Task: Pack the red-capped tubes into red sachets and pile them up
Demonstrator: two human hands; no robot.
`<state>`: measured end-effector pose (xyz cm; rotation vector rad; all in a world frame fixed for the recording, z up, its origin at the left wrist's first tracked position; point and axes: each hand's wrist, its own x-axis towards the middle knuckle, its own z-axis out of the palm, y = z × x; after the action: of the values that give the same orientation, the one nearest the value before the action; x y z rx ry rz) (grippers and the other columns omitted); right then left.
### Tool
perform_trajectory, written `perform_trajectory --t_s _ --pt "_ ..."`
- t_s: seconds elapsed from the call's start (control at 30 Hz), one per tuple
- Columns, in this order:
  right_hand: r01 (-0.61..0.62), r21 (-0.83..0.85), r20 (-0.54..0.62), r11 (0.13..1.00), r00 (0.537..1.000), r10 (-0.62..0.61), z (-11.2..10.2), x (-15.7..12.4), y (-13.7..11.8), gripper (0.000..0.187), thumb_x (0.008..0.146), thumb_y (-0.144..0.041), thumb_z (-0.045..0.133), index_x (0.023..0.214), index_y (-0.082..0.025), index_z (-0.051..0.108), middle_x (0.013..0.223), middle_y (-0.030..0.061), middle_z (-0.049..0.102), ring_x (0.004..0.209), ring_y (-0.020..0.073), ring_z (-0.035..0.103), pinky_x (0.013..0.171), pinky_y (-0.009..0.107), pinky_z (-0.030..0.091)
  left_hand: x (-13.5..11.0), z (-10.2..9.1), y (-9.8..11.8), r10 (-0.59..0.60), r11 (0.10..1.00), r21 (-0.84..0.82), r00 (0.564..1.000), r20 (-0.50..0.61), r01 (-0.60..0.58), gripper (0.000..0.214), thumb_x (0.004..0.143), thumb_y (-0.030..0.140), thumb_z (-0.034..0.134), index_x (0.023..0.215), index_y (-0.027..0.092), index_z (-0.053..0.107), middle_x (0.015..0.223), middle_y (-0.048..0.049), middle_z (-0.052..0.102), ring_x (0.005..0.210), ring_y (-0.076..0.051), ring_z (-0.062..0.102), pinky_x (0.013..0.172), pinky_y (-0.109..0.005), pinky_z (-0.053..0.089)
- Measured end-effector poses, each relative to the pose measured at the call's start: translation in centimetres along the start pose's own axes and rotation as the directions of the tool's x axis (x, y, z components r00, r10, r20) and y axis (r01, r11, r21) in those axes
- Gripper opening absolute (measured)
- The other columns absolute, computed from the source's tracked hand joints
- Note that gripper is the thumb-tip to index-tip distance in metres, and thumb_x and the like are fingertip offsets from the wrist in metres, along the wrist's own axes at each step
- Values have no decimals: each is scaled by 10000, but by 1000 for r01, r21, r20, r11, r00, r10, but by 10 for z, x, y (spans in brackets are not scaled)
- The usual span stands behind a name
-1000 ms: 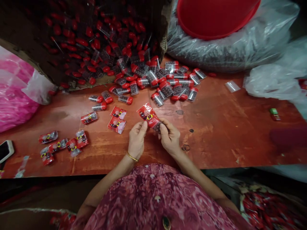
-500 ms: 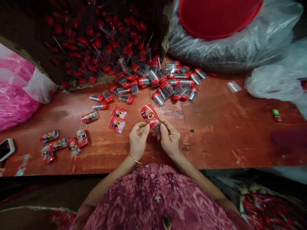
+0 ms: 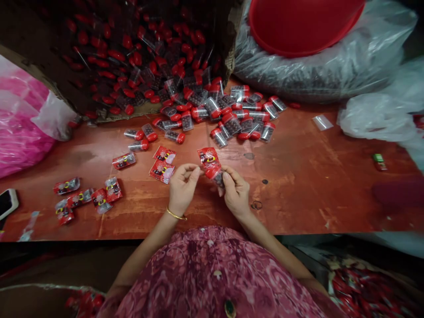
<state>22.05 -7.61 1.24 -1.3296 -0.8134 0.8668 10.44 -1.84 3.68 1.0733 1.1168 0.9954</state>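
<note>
My right hand (image 3: 236,190) is closed on a small clear plastic container (image 3: 217,177) with dark balls inside and a red cap (image 3: 212,171). A printed red wrapper (image 3: 208,157) extends beyond the cap, away from me. Just left of it is my left hand (image 3: 183,187), thumb and forefinger drawn together close to the wrapper's edge; whether they pinch anything is unclear. On the table to the left lie flat printed red wrappers (image 3: 161,170). Several wrapped containers (image 3: 101,201) are grouped farther left.
A cardboard box (image 3: 228,57) on its side spills red-capped containers (image 3: 232,123) onto the table (image 3: 298,185). Behind them, a red basin (image 3: 304,26) rests on a clear plastic sack (image 3: 298,79). A pink bag (image 3: 23,128) and a phone (image 3: 7,203) are at left.
My left hand has moved slightly left, away from the container. The wrapper now sits differently, with the red cap showing below it; my right hand keeps its hold.
</note>
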Motion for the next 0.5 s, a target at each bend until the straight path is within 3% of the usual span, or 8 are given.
perform_trajectory --t_s 0.1,0.17,0.27,0.37,0.5 --pt "66 -60 56 996 996 -63 -3 -2 6 279 870 -390 452 1009 -204 606 494 -60 496 365 70 434 376 195 379 7 2 3 -188 974 -106 976 109 199 348 641 489 694 707 153 632 608 4 624 576 -99 559 588 -214 438" --pt "110 -124 114 986 989 -96 -7 -3 11 261 871 -361 458 1022 -212 612 577 -37 567 429 82 491 434 207 422 12 3 4 -240 954 -143 956 170 265 378 605 507 711 673 146 623 599 10 611 552 -86 526 567 -208 420" --pt "140 -215 174 967 979 -103 -18 0 19 259 864 -343 469 1025 -212 624 782 11 661 639 128 605 608 255 501 23 1 4 -142 979 -140 988 63 149 330 607 447 725 638 144 598 594 30 586 549 -71 491 576 -198 398" --pt "97 -260 53 961 995 -86 -32 7 23 280 833 -367 513 1022 -193 624 917 46 679 820 172 627 764 316 504 34 -7 3 33 999 42 999 -13 -32 240 677 372 671 626 151 592 575 42 558 550 -73 468 568 -195 370" --pt "-35 -111 -20 993 999 33 -40 20 20 286 756 -406 608 938 -186 620 873 45 688 784 170 631 800 347 500 36 -11 2 78 940 316 984 161 -126 132 712 287 610 695 158 628 627 25 603 593 -102 510 585 -209 375"
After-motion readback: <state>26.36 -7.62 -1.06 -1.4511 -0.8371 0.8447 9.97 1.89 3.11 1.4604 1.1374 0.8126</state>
